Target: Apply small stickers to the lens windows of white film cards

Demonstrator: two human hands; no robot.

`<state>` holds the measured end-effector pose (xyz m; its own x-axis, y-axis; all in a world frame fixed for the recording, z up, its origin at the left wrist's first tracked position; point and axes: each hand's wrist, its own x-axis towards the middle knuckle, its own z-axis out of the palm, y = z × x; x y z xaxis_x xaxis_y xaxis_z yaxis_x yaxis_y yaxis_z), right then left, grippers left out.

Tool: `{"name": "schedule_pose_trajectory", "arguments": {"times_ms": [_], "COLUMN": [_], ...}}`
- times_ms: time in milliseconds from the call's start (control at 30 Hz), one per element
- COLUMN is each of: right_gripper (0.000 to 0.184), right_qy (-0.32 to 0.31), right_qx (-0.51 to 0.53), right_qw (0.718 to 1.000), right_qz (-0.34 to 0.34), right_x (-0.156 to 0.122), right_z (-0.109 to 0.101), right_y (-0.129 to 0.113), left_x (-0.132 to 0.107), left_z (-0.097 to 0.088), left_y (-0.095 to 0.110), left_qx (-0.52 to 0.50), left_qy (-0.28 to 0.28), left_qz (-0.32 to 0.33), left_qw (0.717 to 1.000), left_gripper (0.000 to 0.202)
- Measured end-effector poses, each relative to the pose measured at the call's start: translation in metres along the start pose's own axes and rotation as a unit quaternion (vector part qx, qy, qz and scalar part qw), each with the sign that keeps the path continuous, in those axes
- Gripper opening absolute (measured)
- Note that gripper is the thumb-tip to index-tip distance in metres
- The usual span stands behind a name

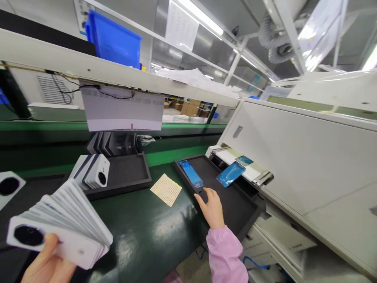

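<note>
My left hand [51, 261] grips a fanned stack of white phone back covers [73, 247], each with a dark round camera area, thumb pressed on the top one. My right hand [212, 207], in a pink sleeve, is over the left side of a black tray [235, 212], thumb and fingers apart and curved. Just beyond its fingertips lies a pile of blue-filmed phone panels [191, 173]. Whether the fingertips touch the pile's near end I cannot tell. Another blue panel [231, 174] rests tilted between the tray and the machine's conveyor.
A white machine [294, 157] stands at right, its conveyor [225, 154] carrying a panel. On the green table lies a yellowish sheet of dots [166, 190]. Another black tray [123, 188] at left holds white covers [92, 171]. A shelf [176, 84] with a blue bin [116, 41] crosses above.
</note>
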<state>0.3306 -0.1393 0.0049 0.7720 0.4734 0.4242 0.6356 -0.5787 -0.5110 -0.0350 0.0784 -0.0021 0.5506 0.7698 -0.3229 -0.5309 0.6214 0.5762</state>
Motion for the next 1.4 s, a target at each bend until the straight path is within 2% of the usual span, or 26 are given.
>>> {"name": "schedule_pose_trajectory", "arguments": {"times_ms": [33, 67, 133, 167, 200, 267, 300, 333, 367, 400, 500, 567, 633, 733, 833, 1167, 1267, 1400], "right_gripper": [0.038, 0.037, 0.036, 0.040, 0.048, 0.067, 0.070, 0.067, 0.060, 0.052, 0.038, 0.040, 0.039, 0.039, 0.041, 0.044, 0.045, 0.043], "right_qy": [0.000, -0.014, -0.101, -0.176, -0.261, -0.422, -0.470, -0.494, -0.497, -0.484, -0.417, -0.399, -0.393, -0.396, -0.398, -0.382, -0.371, -0.371], "right_qx": [0.024, 0.061, 0.192, 0.284, 0.377, 0.517, 0.550, 0.567, 0.574, 0.574, 0.541, 0.518, 0.505, 0.508, 0.522, 0.485, 0.474, 0.483], "right_qw": [0.999, 0.997, 0.971, 0.934, 0.877, 0.731, 0.676, 0.646, 0.639, 0.651, 0.720, 0.743, 0.755, 0.756, 0.747, 0.752, 0.758, 0.750], "right_qz": [-0.023, -0.049, -0.105, -0.127, -0.142, -0.143, -0.138, -0.131, -0.123, -0.117, -0.125, -0.141, -0.142, -0.116, -0.105, -0.229, -0.250, -0.259], "right_x": [-0.003, -0.006, -0.015, -0.020, -0.026, -0.040, -0.047, -0.053, -0.059, -0.064, -0.072, -0.076, -0.079, -0.082, -0.082, -0.079, -0.076, -0.075], "right_z": [-0.005, -0.008, -0.005, 0.000, 0.007, 0.023, 0.031, 0.037, 0.042, 0.045, 0.044, 0.041, 0.040, 0.043, 0.045, 0.038, 0.037, 0.037], "right_y": [-0.012, -0.027, -0.062, -0.082, -0.103, -0.141, -0.158, -0.172, -0.182, -0.189, -0.193, -0.187, -0.179, -0.171, -0.166, -0.158, -0.158, -0.158], "left_x": [-0.004, -0.009, -0.018, -0.021, -0.024, -0.027, -0.028, -0.029, -0.031, -0.032, -0.032, -0.029, -0.025, -0.021, -0.022, -0.030, -0.033, -0.037], "left_z": [0.010, 0.020, 0.039, 0.046, 0.052, 0.059, 0.061, 0.063, 0.064, 0.064, 0.060, 0.053, 0.045, 0.038, 0.038, 0.041, 0.043, 0.046], "left_y": [-0.002, -0.005, -0.013, -0.017, -0.021, -0.027, -0.029, -0.030, -0.030, -0.030, -0.033, -0.038, -0.045, -0.054, -0.056, -0.049, -0.047, -0.046], "left_qx": [-0.014, -0.025, -0.034, -0.025, -0.007, 0.036, 0.054, 0.070, 0.080, 0.083, 0.060, 0.022, -0.019, -0.053, -0.060, 0.022, 0.051, 0.073], "left_qy": [0.072, 0.116, 0.124, 0.099, 0.067, 0.005, -0.021, -0.046, -0.070, -0.087, -0.137, -0.171, -0.191, -0.187, -0.173, -0.188, -0.177, -0.167], "left_qz": [0.012, 0.010, 0.021, 0.022, 0.041, 0.090, 0.106, 0.103, 0.099, 0.096, 0.072, 0.048, 0.023, -0.012, -0.032, -0.011, -0.009, 0.006], "left_qw": [0.997, 0.993, 0.991, 0.995, 0.997, 0.995, 0.993, 0.991, 0.989, 0.988, 0.986, 0.984, 0.981, 0.981, 0.983, 0.982, 0.983, 0.983], "left_gripper": [0.022, 0.023, 0.021, 0.018, 0.019, 0.029, 0.034, 0.035, 0.037, 0.037, 0.035, 0.034, 0.032, 0.027, 0.026, 0.040, 0.040, 0.037]}}
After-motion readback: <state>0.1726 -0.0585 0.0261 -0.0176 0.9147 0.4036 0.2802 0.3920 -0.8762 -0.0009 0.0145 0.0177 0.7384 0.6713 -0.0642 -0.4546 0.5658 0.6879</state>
